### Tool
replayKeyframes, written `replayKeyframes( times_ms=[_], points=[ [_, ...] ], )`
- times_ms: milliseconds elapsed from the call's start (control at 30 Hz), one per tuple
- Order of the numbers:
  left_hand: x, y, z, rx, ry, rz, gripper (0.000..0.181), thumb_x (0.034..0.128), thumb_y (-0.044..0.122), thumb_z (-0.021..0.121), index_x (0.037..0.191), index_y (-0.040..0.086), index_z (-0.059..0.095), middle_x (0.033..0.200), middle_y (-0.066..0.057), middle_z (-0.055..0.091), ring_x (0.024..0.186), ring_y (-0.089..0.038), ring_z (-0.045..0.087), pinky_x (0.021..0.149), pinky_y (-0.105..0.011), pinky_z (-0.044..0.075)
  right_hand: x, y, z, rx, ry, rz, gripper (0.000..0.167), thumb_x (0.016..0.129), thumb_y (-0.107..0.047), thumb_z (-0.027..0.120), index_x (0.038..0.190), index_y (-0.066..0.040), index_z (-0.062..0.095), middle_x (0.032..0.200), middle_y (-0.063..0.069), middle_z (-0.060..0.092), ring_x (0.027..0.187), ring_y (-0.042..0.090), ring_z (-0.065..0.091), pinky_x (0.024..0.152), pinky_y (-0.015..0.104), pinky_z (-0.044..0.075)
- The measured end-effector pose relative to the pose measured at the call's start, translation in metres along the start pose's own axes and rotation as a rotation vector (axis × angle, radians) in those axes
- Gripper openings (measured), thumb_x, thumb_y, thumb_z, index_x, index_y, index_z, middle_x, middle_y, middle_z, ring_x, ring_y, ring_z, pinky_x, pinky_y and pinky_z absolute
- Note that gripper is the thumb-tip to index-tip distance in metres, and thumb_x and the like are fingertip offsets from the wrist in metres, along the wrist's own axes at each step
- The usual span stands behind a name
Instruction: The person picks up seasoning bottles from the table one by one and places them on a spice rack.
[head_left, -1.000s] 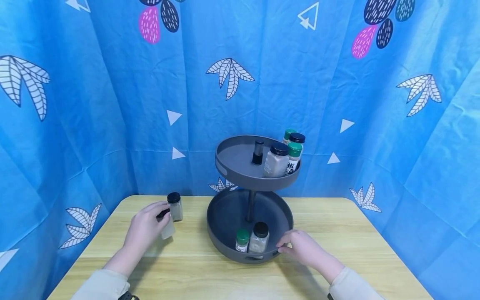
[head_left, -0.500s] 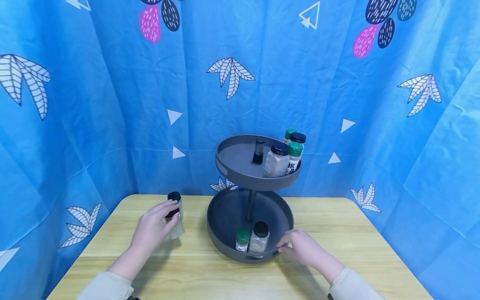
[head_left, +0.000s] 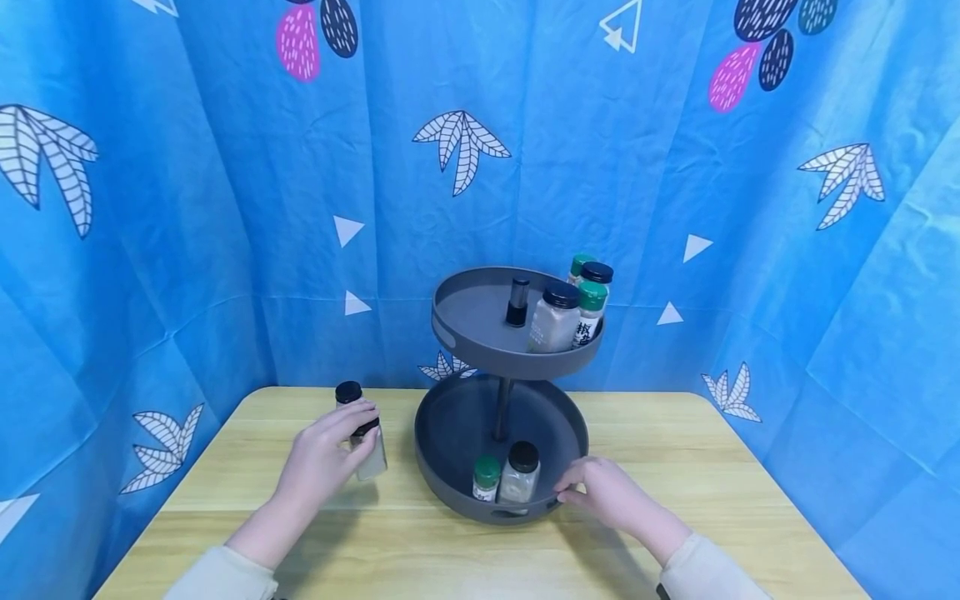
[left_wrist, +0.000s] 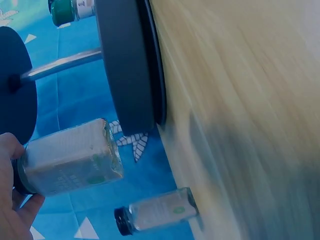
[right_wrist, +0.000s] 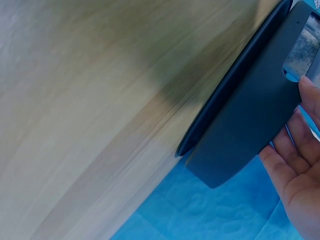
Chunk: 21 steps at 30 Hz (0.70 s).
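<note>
My left hand (head_left: 322, 458) grips a clear jar (left_wrist: 75, 157) with pale contents by its black lid. In the left wrist view the jar's base is off the table, to the left of a two-tier grey turntable rack (head_left: 517, 365). Behind that hand a similar black-lidded jar (left_wrist: 162, 210) stands on the table. My right hand (head_left: 607, 496) pinches the right front rim of the lower tray (right_wrist: 240, 115), near its handle slot. Inside this tray, at the front, stand a small green-lidded spice jar (head_left: 486, 479) and a black-lidded jar (head_left: 520, 475).
Several jars with green or black lids, among them a large black-lidded jar (head_left: 555, 321), crowd the right side of the upper tray (head_left: 468, 312). A short dark post (head_left: 517, 302) rises at its middle. Blue patterned cloth (head_left: 300, 208) hangs behind and beside the wooden table (head_left: 420, 558).
My left hand has carried the jar to the right, nearer the rack, passing in front of the standing jar. My right hand stays on the lower tray's rim.
</note>
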<state>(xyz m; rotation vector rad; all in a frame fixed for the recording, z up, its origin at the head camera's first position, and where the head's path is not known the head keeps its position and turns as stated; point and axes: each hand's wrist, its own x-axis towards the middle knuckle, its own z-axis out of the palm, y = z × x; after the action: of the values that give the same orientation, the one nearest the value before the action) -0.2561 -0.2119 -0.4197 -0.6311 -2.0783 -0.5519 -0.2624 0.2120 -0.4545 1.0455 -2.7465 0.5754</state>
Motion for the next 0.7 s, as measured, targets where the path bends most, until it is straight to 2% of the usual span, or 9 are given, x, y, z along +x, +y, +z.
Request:
replayKeyframes(
  times_ms=[333,700],
  points=[
    [0.009,0.016,0.001,-0.052,0.044,0.077,0.029,0.073,0.0,0.082,0.101,0.007,0.078,0.109,-0.009,0.075,0.103,-0.026,0.071,0.088,-0.044,0.058,-0.001,-0.001,0.001,-0.019,0.013,-0.013,0.006,0.085,-0.011,0.078,0.091,-0.012,0.08,0.089,-0.007,0.073,0.085,0.011,0.068,0.08,0.035,0.059],
    [0.016,0.032,0.009,-0.118,0.063,0.108,0.031,0.0731,0.0,0.082,0.103,0.007,0.078,0.111,-0.009,0.074,0.103,-0.025,0.071,0.087,-0.04,0.059,0.0,-0.004,-0.002,-0.016,-0.002,0.003,0.006,0.085,-0.01,0.078,0.091,-0.013,0.08,0.089,-0.008,0.073,0.086,0.011,0.067,0.08,0.035,0.059]
  ],
)
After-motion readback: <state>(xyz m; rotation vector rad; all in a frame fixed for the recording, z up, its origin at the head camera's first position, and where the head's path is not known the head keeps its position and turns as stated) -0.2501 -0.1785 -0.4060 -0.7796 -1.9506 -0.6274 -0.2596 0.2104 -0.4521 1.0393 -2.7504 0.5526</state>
